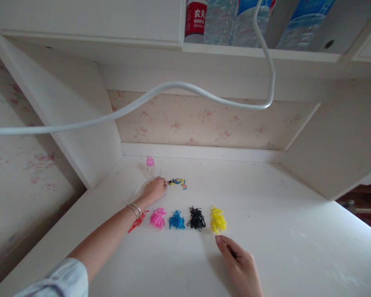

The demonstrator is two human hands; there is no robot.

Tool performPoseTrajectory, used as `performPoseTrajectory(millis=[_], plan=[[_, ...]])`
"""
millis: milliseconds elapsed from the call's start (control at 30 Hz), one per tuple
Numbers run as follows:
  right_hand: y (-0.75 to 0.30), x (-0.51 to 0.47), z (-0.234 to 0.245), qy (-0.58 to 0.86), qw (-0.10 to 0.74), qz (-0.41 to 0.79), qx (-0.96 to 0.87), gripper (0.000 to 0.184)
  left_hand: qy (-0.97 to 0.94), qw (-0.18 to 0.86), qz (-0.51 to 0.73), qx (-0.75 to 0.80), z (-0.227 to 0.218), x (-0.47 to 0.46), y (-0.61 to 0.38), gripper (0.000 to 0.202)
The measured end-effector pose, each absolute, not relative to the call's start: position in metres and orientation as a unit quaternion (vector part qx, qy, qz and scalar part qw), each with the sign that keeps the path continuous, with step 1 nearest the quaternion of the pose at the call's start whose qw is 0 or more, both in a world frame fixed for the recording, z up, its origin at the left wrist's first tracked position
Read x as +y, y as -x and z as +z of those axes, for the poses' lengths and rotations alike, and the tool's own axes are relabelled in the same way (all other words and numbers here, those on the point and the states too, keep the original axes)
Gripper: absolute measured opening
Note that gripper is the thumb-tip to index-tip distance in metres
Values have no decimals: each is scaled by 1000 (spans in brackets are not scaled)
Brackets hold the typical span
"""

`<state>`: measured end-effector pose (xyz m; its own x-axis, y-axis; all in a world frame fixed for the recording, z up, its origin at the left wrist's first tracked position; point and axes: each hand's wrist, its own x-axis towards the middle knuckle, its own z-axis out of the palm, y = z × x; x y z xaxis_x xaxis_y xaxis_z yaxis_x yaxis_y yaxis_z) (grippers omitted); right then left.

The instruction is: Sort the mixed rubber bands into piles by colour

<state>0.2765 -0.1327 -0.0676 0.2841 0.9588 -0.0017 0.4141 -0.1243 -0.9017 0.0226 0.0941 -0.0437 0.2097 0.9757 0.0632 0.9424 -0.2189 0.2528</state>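
My left hand reaches to the far left of the table, fingertips pinched together at the edge of a small mixed heap of coloured elastic bands. What the fingertips hold, if anything, is too small to make out. Below lie separate piles of bands in a row: red bands partly behind my left wrist, pink bands, blue bands, black bands and yellow bands. Just below the yellow pile, my right hand is closed, thumb against the curled fingers. Something dark shows inside its curl, unclear whether bands or shadow.
A small clear bottle with a pink cap stands behind my left hand. A white cable crosses in front of the view. Water bottles stand on the shelf above. White side panels flank the white table.
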Motion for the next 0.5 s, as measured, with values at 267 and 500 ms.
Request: performPoseTrajectory(millis=[267,500], plan=[[-275,-134,-65,671,431,314,-515,40,-769,56,105,628,-50,104,-22,28],[-275,-134,-65,674,422,314,-518,40,-771,41,122,623,-49,101,-14,28]])
